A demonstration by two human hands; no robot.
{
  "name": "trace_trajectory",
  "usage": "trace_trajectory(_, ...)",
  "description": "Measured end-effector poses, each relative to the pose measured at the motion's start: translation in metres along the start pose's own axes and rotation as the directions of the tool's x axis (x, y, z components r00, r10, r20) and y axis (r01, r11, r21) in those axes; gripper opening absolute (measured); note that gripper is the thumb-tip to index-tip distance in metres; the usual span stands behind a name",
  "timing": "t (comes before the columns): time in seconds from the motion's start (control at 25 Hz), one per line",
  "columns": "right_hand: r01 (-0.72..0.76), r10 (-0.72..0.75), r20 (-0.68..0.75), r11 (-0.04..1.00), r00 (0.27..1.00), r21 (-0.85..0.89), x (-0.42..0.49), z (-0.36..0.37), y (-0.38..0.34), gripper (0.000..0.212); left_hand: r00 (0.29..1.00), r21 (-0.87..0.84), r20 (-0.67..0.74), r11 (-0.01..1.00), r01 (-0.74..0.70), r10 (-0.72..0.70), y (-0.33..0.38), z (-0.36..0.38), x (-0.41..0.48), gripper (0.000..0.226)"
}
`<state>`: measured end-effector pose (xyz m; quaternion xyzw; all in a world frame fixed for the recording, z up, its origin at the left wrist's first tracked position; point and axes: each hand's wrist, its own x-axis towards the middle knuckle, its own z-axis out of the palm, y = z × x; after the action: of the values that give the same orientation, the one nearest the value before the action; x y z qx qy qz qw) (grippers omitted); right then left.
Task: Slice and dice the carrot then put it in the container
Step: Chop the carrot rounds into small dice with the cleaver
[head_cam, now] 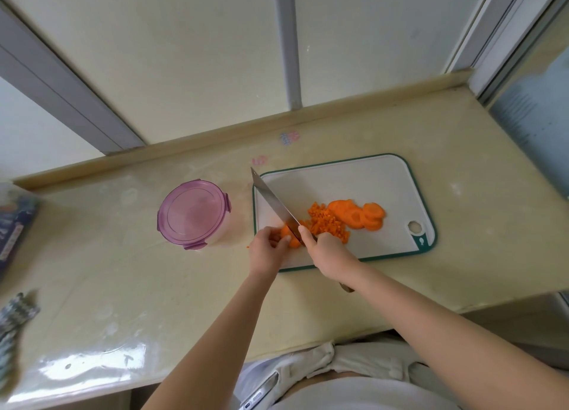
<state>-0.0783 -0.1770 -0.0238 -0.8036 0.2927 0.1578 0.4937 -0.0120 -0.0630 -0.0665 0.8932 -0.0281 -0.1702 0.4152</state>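
A white cutting board [354, 178] with a green rim lies on the counter. On it sit a pile of diced carrot [328, 223] and a row of round carrot slices [358, 214] to its right. My left hand [268, 248] holds a small stack of carrot slices [288, 232] at the board's near left corner. My right hand [328, 252] grips the handle of a knife [272, 198], whose blade lies across that stack with its tip pointing far left. A round container [194, 214] with a purple lid stands left of the board, lid on.
The cream counter [123, 286] ends at a raised back ledge under a window. A blue packet [12, 231] and a patterned cloth [15, 317] lie at the left edge. One carrot crumb [247, 246] lies on the counter by the board.
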Motion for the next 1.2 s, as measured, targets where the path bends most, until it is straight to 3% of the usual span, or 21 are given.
trace_trajectory(0.08, 0.002, -0.002, 0.008, 1.000, 1.000, 0.022, 0.001, 0.000, 0.002, 0.042, 0.999, -0.045, -0.038, 0.999, 0.025, -0.026, 0.001, 0.000, -0.004, 0.020)
trace_trajectory(0.2, 0.037, -0.036, 0.018, 0.998, 0.999, -0.047, 0.003, 0.003, 0.007, 0.061, 0.995, -0.058, -0.063, 0.996, 0.067, -0.071, 0.006, 0.002, -0.006, 0.014)
trace_trajectory(0.44, 0.074, -0.073, 0.039, 0.997, 0.997, -0.022, 0.001, 0.003, 0.012, 0.064, 0.984, -0.010, -0.033, 0.985, 0.175, -0.175, 0.017, 0.000, -0.003, 0.017)
trace_trajectory(0.64, 0.061, -0.061, -0.001, 0.997, 0.998, 0.044, -0.007, -0.003, 0.017, 0.062, 0.986, 0.004, -0.024, 0.986, 0.167, -0.167, 0.015, 0.000, -0.001, 0.020)
trace_trajectory(1.2, -0.020, 0.023, 0.078, 0.999, 0.997, -0.038, -0.014, -0.004, 0.022, 0.061, 0.987, 0.012, 0.000, 0.987, 0.159, -0.159, 0.014, 0.000, 0.002, 0.015)
